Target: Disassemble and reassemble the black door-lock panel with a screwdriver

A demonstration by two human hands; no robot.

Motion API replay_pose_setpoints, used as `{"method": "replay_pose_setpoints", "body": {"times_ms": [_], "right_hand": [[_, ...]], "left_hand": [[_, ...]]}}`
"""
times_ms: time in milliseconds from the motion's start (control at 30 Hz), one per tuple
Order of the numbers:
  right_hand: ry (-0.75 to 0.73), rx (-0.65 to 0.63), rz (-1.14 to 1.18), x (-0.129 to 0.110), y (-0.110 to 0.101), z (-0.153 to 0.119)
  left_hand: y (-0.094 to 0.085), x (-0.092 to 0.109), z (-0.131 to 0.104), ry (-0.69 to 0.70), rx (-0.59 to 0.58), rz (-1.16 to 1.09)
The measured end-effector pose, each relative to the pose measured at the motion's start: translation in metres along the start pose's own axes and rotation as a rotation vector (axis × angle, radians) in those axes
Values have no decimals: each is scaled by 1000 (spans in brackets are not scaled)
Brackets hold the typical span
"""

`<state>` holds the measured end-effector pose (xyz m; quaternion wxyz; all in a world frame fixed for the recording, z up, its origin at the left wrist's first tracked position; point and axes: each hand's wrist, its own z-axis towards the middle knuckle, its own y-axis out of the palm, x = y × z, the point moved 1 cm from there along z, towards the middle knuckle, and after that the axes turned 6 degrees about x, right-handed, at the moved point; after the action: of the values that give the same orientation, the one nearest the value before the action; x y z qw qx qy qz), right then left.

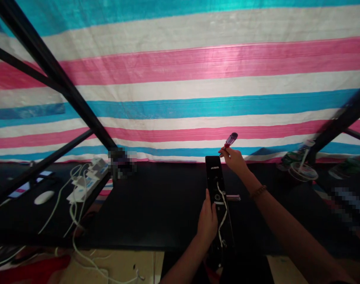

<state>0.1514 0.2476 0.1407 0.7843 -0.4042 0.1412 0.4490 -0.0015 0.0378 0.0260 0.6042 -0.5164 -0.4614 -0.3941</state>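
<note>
A long black panel (pixel 214 173), which looks like an electronic door lock, lies lengthwise with its near end over the front edge of the table. White wires (pixel 223 219) run down its face, and a shiny bar like a handle (pixel 233 197) sticks out on its right. My left hand (pixel 208 221) grips the panel along its left edge, fingers closed around the side. By the panel's far right corner, my right hand (pixel 231 157) pinches a screwdriver (pixel 231 140) with a clear reddish-purple handle tilted up. The screwdriver's tip is hard to make out.
The black table (pixel 156 205) backs onto a striped tarp (pixel 180 90). At left are a power strip with white plugs (pixel 89 179), loose cables and a white mouse (pixel 44 197). A lidded cup with a straw (pixel 302 171) stands at right, near a black metal post (pixel 340 118).
</note>
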Motion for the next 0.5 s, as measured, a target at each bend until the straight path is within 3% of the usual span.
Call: {"method": "replay_pose_setpoints", "body": {"times_ms": [100,267,500], "right_hand": [[66,43,54,1,2,7],[69,-67,52,-2,3,15],[67,-72,36,-4,-1,8]], "left_hand": [[0,1,-1,8,-19,42],[1,-1,0,16,-18,47],[1,-3,0,14,-25,40]]}}
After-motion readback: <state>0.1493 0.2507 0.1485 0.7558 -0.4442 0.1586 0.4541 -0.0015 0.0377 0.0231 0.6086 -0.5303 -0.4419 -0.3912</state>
